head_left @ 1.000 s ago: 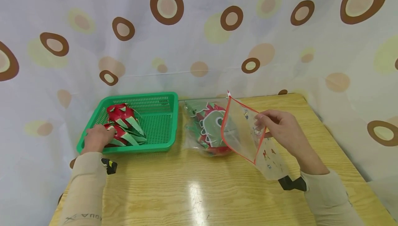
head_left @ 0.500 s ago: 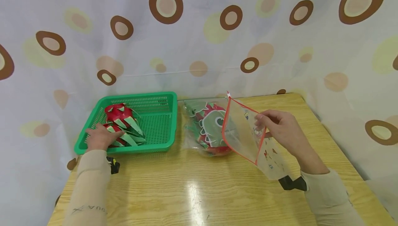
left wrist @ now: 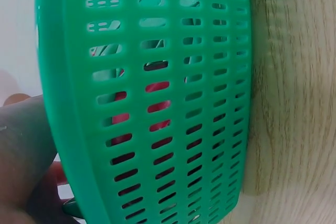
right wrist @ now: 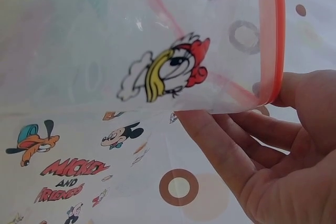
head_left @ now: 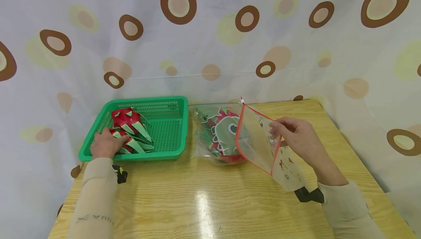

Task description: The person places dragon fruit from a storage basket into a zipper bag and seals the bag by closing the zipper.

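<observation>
Green basket (head_left: 171, 102) at the left of the wooden table (head_left: 204, 202), two red dragon fruits inside. Left hand (head_left: 104, 144) down in there, fingers curled round the nearer dragon fruit (head_left: 126, 143), just in front of the farther one (head_left: 126, 119). Right hand (head_left: 297, 138) pinching the red-edged rim of a clear cartoon-printed zip bag (head_left: 260, 140), mouth held open and tilted toward the basket. Just behind, lying on the table, a second bag (head_left: 217, 133) already filled with fruit.

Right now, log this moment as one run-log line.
left hand: grips dragon fruit in green basket | right hand: holds zip bag open | table: filled bag
</observation>
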Demonstrator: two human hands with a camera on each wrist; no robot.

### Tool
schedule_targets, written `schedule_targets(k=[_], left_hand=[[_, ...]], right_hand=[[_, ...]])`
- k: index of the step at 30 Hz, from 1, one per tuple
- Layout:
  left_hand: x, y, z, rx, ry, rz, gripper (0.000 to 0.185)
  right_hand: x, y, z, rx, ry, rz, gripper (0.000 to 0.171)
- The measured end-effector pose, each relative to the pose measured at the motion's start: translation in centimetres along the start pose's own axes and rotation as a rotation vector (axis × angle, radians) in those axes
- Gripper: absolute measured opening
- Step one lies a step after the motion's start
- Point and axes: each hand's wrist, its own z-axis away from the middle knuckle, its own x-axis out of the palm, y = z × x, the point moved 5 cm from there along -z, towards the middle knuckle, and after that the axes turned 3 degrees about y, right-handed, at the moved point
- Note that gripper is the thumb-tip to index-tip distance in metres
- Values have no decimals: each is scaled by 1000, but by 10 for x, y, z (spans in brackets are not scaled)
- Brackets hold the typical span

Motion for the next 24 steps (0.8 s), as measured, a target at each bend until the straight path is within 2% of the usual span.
schedule_targets(k=[9, 16, 24], left_hand=[[-2, -3, -3, 3, -8, -6, 83], [-17, 0, 0, 15, 12, -19, 81], [-35, 2, 5, 76, 50, 1, 87]], right_hand=[[-1, 0, 1, 1, -4, -5, 36], [0, 2, 1, -17, 1, -9, 35], [3, 2, 0, -18, -7, -21, 36]])
